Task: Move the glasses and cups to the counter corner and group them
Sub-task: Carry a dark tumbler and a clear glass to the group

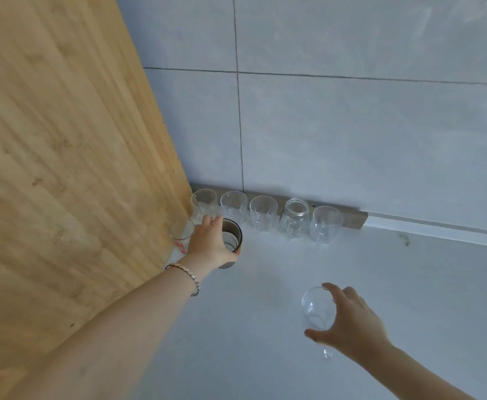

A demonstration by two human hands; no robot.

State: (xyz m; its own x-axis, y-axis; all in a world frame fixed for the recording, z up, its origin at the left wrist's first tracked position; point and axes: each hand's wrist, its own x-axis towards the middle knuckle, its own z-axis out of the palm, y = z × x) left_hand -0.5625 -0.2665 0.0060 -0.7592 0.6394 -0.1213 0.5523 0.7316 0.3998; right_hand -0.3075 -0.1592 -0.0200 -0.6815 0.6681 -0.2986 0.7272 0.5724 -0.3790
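Several clear glasses stand in a row along the back wall: one in the corner (204, 201), two ribbed ones (233, 205) (263, 212), a jar mug (294, 219) and a rounded glass (326, 223). A small glass with red print (181, 233) stands beside the wooden panel. My left hand (209, 244) grips a dark smoky cup (232, 235) in front of the row, close to the corner. My right hand (349, 320) is closed around a clear stemmed glass (314, 307) over the white counter (265, 327), nearer to me.
A tall wooden panel (72, 154) forms the left wall of the corner. Grey tiles (352, 134) cover the back wall, with a grey strip (355, 219) along its base.
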